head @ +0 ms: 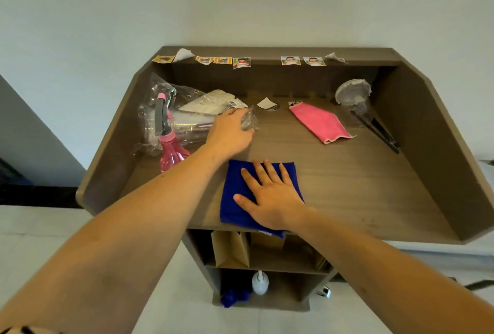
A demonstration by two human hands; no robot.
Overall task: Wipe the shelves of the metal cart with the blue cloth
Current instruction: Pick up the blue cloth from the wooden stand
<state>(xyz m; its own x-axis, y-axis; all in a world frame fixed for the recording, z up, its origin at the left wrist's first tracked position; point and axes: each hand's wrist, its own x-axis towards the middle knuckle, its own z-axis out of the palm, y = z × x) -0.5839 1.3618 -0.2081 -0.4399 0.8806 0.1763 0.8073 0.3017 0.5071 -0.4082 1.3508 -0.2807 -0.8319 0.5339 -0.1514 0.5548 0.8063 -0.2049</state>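
A person's right hand (270,197) presses flat, fingers spread and unclenched, on a folded blue cloth (235,194) at the near edge of the brown, wood-look top shelf (347,186) of the cart, apparently bearing down to wipe. The left hand (230,133) reaches to the far left and closes its fingers on a crinkled clear plastic bag (171,122), seemingly to shift clutter out of the cloth's path. A pink spray bottle with a grey trigger (168,143) stands just beside the bag at the left; a pink cloth (320,122) and a grey fluffy duster with a dark handle (361,103) lie at the far right, well apart from the wiping hand. The bag's contents are hard to make out through the glare. Below, the lower shelves are largely hidden; a white squeeze bottle (259,283) and a brown paper bag (231,249) show only partly.
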